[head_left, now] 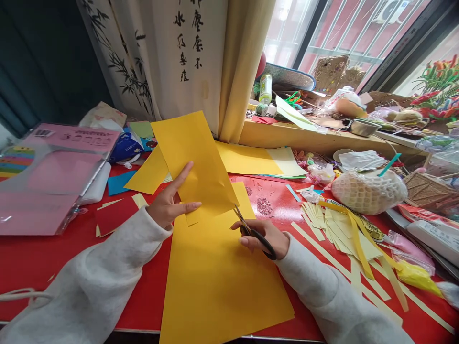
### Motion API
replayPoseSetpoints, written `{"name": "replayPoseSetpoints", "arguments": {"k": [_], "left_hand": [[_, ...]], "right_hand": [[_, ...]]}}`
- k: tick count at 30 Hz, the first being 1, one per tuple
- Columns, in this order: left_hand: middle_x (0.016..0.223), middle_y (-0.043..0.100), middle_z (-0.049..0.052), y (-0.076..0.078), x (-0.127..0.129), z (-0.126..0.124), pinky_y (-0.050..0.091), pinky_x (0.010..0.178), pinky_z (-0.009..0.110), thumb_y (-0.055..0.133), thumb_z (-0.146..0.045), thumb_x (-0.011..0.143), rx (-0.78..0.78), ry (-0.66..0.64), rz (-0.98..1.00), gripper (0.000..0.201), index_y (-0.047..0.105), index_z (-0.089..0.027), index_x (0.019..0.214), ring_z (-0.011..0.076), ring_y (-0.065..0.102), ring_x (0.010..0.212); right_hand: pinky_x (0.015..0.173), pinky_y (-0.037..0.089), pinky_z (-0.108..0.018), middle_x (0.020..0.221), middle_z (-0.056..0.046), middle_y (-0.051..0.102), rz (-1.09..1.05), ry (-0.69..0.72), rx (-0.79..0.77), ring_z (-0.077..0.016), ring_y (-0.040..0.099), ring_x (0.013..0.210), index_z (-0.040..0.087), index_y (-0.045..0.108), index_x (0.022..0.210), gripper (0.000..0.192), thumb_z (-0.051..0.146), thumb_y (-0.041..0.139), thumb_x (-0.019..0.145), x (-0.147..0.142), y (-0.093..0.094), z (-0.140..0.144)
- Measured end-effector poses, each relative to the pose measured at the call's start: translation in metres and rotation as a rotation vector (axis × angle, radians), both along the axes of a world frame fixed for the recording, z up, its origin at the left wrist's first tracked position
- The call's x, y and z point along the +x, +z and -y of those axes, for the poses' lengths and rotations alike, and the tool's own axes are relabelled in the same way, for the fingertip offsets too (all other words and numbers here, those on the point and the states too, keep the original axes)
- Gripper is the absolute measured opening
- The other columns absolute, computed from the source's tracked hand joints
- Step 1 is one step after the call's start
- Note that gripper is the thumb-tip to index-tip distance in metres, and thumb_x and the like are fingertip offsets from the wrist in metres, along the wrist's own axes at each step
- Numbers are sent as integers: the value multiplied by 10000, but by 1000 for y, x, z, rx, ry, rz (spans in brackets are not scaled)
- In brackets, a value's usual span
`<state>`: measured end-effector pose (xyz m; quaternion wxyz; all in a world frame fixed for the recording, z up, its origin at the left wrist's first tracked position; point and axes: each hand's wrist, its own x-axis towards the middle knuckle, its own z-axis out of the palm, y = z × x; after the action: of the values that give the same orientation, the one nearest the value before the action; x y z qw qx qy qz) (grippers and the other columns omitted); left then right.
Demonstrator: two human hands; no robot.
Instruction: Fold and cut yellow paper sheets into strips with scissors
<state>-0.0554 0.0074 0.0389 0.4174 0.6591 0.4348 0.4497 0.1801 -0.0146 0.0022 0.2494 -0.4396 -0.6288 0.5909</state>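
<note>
Cutting Yellow Paper at a Cluttered Red Table

Holding a sheet of yellow paper (195, 157) up off the table, the left hand (168, 203) has its fingers spread, thumb behind the sheet and forefinger laid along its front. The right hand (263, 236) is closed through the black handles of a pair of scissors (253, 231), whose blades meet the lower right edge of that sheet; how far the blades are parted is hard to make out, since the paper covers their tips. Both arms wear pale sleeves, cut off by the bottom edge.

A second, larger yellow sheet (218, 277) lies flat beneath the hands and hangs a little over the near edge of the red table (43, 258). More yellow sheets lie partly hidden behind the raised one. Pale paper strips (337, 229) are strewn to the right, near a net-wrapped bundle (367, 191). On the left, a clear pack of pink paper (50, 186) rests tilted.

Behind, a cream curtain (244, 67) hangs beside a cloth printed with bamboo and script. The wooden windowsill (304, 138) is heaped with craft odds too jumbled to tell apart, under a barred window.
</note>
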Motion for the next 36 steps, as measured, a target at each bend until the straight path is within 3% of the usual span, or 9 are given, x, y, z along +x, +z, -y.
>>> {"name": "replayPoseSetpoints", "arguments": {"k": [22,36], "left_hand": [[1348,204,-46,-8,9,4,204,981,281,603,-280,635,70,-9,41,751,209,-269,1274,214,144,1227],[1365,148,-31,-11,6,2,185,990,294,580,-274,670,129,-29,-6,746,161,-263,1287,220,130,1229]], "right_hand": [[446,359,-232,496,50,422,-2,-38,-13,-84,433,436,155,536,872,418,450,606,584,-6,1,3],[358,334,-184,421,77,374,-39,-67,-4,-51,382,343,155,496,739,300,416,582,617,-12,0,6]]}}
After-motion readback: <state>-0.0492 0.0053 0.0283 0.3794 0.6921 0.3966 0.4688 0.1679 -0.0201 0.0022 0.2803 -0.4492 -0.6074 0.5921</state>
